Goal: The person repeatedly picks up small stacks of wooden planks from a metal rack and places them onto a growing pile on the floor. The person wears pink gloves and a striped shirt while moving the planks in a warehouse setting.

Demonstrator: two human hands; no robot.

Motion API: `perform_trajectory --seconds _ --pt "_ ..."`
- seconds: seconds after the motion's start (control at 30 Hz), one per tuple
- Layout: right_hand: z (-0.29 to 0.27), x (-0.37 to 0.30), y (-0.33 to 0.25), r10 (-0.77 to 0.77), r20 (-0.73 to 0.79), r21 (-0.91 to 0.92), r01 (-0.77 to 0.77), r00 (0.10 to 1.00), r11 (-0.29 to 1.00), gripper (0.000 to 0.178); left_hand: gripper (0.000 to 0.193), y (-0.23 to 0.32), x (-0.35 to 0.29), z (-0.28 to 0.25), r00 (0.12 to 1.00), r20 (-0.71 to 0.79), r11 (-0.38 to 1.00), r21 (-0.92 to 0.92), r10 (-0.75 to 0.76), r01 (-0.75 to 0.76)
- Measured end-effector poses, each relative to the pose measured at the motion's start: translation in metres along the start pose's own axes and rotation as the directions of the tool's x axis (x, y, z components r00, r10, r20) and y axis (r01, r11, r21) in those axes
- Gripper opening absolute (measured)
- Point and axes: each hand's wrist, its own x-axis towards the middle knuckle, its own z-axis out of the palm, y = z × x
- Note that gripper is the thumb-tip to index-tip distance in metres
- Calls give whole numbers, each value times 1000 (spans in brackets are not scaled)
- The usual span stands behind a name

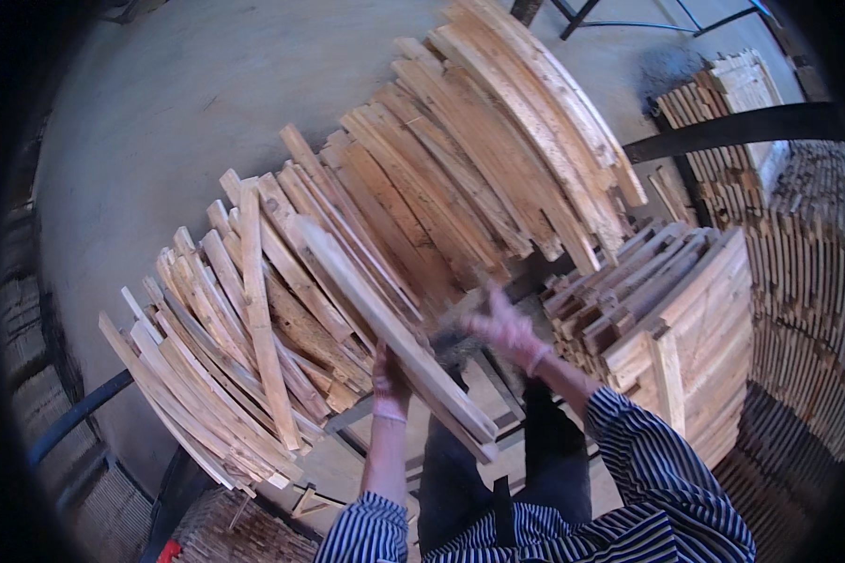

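My left hand [390, 387], in a pale glove, is closed around a couple of long wooden slats [399, 342] from their left side. They lie one against the other and slant from the far left down toward my body. My right hand [509, 330], also gloved, hovers right of the held slats, blurred by motion. Its fingers look apart, and I see nothing in them. Beyond both hands spreads a wide row of loose slats [422, 178] of uneven width, side by side. One slat [256, 310] lies crosswise on the left part of that row.
Right of my right hand stands a neat stack of slats [685, 328]. More tall stacks [779, 281] rise behind it at the far right. A dark metal bar [742, 131] juts in from the right. Another wood pile [239, 530] sits at the lower left, near a curved dark bar [80, 418].
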Motion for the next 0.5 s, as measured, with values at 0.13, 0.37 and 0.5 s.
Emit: perform_trajectory --seconds 0.13,0.37,0.5 --pt "-68 112 30 -171 -425 -556 -107 889 825 101 59 -4 -30 22 992 123 976 -212 -29 54" --pt "-73 142 40 -146 -398 -643 -162 906 748 96 71 -1 -87 7 996 -61 994 -88 -66 61" --pt "-62 53 16 -165 -324 -375 34 932 926 93 76 8 -103 21 998 -18 997 46 -57 58"
